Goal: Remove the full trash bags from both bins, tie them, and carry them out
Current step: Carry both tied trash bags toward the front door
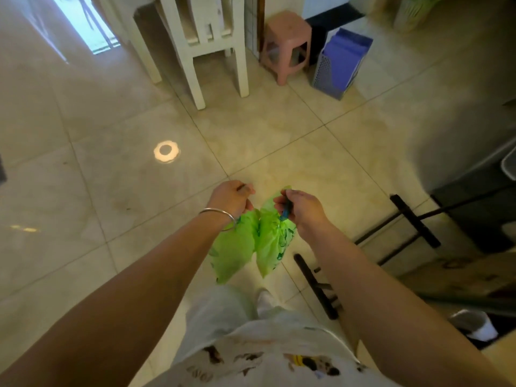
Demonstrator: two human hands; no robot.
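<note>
A green plastic trash bag (251, 244) hangs in front of me above the tiled floor, its top pulled apart into two bunched parts. My left hand (231, 198), with a metal bangle on the wrist, grips the left part of the bag's top. My right hand (300, 206) grips the right part, where a dark blue strip of the bag shows between the fingers. The bag's lower part hangs loose between my forearms. No bin is clearly in view.
A white wooden chair or table (212, 48) stands ahead, with a pink plastic stool (287, 43) and a blue-and-grey file holder (339, 65) to its right. Black metal furniture legs (413, 219) lie low on the right. A doorway (86, 26) opens at the far left.
</note>
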